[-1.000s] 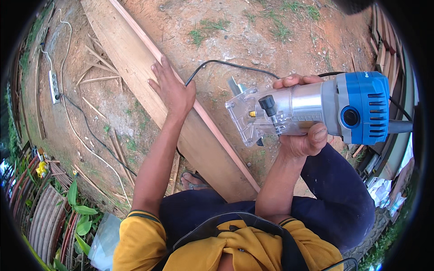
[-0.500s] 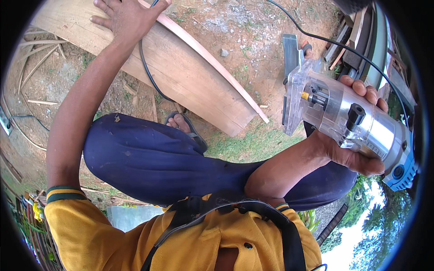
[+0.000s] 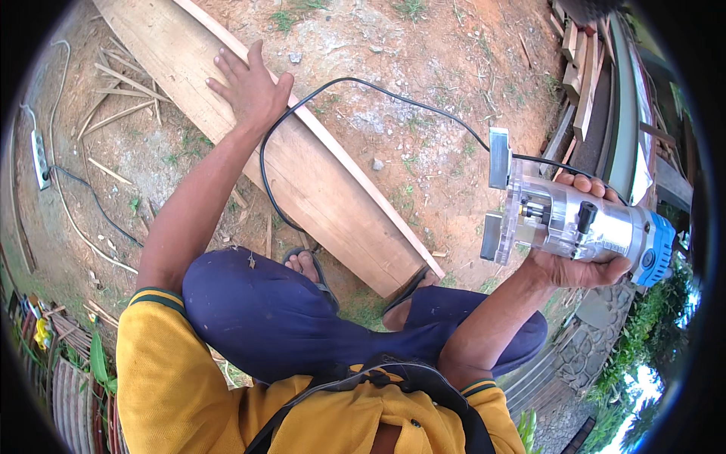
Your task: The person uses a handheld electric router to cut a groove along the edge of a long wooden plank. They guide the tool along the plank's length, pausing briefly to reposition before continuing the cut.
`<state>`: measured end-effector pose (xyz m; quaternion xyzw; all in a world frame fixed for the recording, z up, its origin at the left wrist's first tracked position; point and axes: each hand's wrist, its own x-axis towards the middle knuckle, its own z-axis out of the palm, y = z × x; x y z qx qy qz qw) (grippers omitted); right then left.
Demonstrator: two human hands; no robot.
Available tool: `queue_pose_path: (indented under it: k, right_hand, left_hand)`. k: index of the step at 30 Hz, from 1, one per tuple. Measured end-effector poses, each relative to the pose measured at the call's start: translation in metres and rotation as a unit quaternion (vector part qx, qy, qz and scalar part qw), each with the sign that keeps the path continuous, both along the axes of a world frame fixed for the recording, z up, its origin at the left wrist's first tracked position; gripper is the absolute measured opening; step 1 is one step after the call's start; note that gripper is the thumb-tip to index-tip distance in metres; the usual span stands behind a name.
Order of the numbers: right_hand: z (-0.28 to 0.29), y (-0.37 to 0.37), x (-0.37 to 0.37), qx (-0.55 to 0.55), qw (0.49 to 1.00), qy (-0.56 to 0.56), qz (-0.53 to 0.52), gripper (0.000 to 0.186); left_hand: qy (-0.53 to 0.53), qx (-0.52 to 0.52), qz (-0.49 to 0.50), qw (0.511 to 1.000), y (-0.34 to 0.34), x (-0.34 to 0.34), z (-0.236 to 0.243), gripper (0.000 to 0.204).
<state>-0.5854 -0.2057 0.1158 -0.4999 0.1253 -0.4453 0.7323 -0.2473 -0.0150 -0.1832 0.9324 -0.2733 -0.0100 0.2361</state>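
Note:
My right hand (image 3: 582,265) grips a trim router (image 3: 597,227) with a blue top, a silver body and a clear plastic base, held sideways in the air at the right. Its fingers wrap round the body, and the bit inside the base faces left. My left hand (image 3: 253,89) rests with fingers spread on a long wooden board (image 3: 325,197), beside the narrow wood strip (image 3: 370,193) along the board's far edge. A black power cord (image 3: 393,97) loops from the router past my left wrist and across the board.
My feet in sandals (image 3: 314,276) are at the board's near end. At the left, a white power strip (image 3: 39,159) lies on bare soil near thin wood offcuts (image 3: 121,83). Stacked timber pieces (image 3: 586,87) stand at the far right.
My left hand has come back along the board toward me and lies on it with fingers spread. The router shows smaller, its base turned more sideways. The whole view has shifted.

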Motion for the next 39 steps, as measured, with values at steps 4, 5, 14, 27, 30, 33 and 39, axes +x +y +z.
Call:
queue_pose_path:
  k: [4, 5, 14, 27, 30, 33, 39]
  right_hand:
    - [0.04, -0.09, -0.065, 0.148, 0.989, 0.016, 0.008, 0.082]
    - [0.053, -0.113, -0.089, 0.19, 0.981, 0.038, 0.031, 0.08]
    - [0.105, -0.223, -0.417, 0.002, 0.978, 0.19, -0.092, 0.065]
    - [0.004, -0.06, -0.484, -0.031, 0.886, -0.121, -0.446, 0.071]
    - [-0.021, -0.056, -0.444, -0.022, 0.918, -0.095, -0.384, 0.075]
    - [-0.037, -0.059, -0.39, -0.062, 0.934, -0.055, -0.349, 0.079]
    - [-0.052, -0.072, -0.261, -0.149, 0.97, -0.08, -0.175, 0.085]
  left_hand:
    - [0.027, 0.006, 0.012, 1.0, 0.002, 0.003, 0.0, 0.093]
    - [0.023, 0.005, 0.01, 1.0, 0.002, 0.002, 0.0, 0.093]
    - [0.057, 0.036, 0.032, 0.997, -0.005, 0.011, 0.007, 0.093]
    - [0.004, 0.064, -0.01, 0.998, 0.001, -0.042, 0.028, 0.07]
    - [0.001, 0.079, -0.012, 0.997, -0.003, -0.082, 0.033, 0.074]
    - [0.011, 0.114, -0.047, 0.992, 0.0, -0.111, 0.057, 0.082]
    - [-0.08, 0.061, -0.233, 0.967, 0.001, -0.156, 0.198, 0.072]
